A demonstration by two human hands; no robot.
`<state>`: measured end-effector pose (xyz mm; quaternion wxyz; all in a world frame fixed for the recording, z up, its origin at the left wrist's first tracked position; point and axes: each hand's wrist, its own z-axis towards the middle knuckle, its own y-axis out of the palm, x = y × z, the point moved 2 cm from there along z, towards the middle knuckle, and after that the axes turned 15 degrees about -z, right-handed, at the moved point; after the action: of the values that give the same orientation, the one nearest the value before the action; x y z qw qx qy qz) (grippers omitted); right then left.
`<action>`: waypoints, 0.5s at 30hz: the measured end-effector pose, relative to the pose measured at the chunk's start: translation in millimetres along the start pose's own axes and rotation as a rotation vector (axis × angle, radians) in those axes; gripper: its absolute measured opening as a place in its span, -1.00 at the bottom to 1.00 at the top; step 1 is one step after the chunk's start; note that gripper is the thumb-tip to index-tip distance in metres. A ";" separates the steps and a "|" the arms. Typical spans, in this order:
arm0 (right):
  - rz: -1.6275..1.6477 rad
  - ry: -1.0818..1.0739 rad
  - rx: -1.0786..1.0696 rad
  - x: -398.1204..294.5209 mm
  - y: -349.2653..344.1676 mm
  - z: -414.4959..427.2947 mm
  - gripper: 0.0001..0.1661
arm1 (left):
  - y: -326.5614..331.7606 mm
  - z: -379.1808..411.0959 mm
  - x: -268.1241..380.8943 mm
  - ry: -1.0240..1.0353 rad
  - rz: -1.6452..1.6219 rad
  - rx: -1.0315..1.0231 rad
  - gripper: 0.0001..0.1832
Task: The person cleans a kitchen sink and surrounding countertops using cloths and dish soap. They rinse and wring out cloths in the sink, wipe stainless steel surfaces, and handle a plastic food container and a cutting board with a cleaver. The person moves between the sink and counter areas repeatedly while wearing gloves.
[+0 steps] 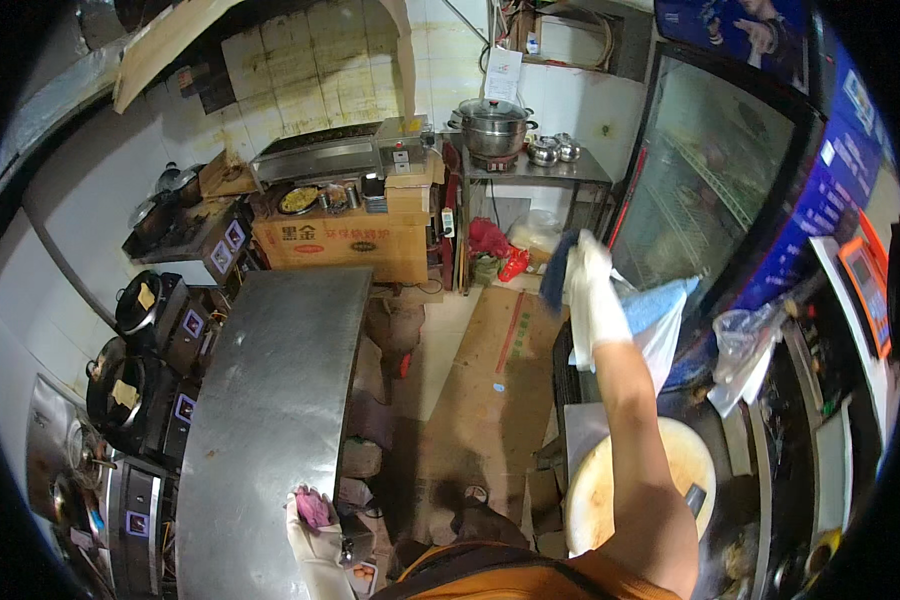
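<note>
My left hand (316, 541), in a white glove, grips a crumpled pink-purple cloth (313, 508) at the near right edge of the stainless steel table (285, 360). Stretched far forward on my right, my right hand (591, 289) wears a white glove too. A dark blue cloth (559, 271), blurred, hangs at its fingers and appears to be held by it. Just right of that wrist are a light blue cloth (649, 306) and a white plastic bag (661, 345). Under my right arm lies a round cutting board (592, 480), partly hidden by the arm.
Pots and pans (124, 390) stand on burners along the left wall. A glass-door refrigerator (705, 165) rises at the right. At the back are a steamer pot (493, 124) on a metal table and a large cardboard box (345, 244). Flattened cardboard (487, 382) covers the floor between the worktops.
</note>
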<state>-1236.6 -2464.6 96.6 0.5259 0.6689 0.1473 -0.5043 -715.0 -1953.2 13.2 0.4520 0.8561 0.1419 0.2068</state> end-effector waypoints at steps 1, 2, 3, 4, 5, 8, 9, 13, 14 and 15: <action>-0.013 -0.003 0.170 -14.1 59.5 -6.5 -0.81 | 4.8 0.7 2.9 0.090 -0.007 0.080 -0.75; -0.147 0.077 0.134 -19.3 89.9 -10.5 -0.79 | 1.2 8.1 4.0 0.090 -0.011 0.072 -0.74; -0.277 0.137 0.098 -23.0 107.2 -5.7 -0.77 | -0.4 17.8 0.2 0.095 -0.007 0.076 -0.71; -0.324 0.043 -0.046 -3.7 109.4 -4.6 -0.78 | 8.2 20.9 -10.9 0.084 0.022 0.091 -0.69; -0.338 0.016 -0.123 21.9 102.1 -15.1 -0.80 | 16.7 24.2 -20.0 0.071 0.053 0.104 -0.67; -0.399 0.286 -0.191 128.9 25.7 -94.4 -0.83 | 34.5 56.9 -58.5 -0.039 0.206 0.032 -0.66; -0.280 0.552 -0.227 175.9 3.4 -137.1 -0.81 | 42.6 60.7 -60.1 -0.073 0.291 0.045 -0.66; -0.296 0.998 -0.428 125.1 -1.2 -313.4 -0.71 | 105.9 79.9 -119.2 -0.195 0.356 -0.258 -0.78; -0.319 1.015 -0.528 121.0 -0.5 -338.3 -0.58 | 115.3 83.9 -132.8 -0.255 0.457 -0.326 -0.77; -0.279 0.897 -0.731 86.8 7.2 -358.5 -0.39 | 121.1 90.6 -146.6 -0.332 0.543 -0.396 -0.76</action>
<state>-1006.2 -2191.0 6.5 0.5374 0.5665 0.6056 -0.1535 -792.6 -2147.7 35.1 0.5544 0.7803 -0.2084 0.2011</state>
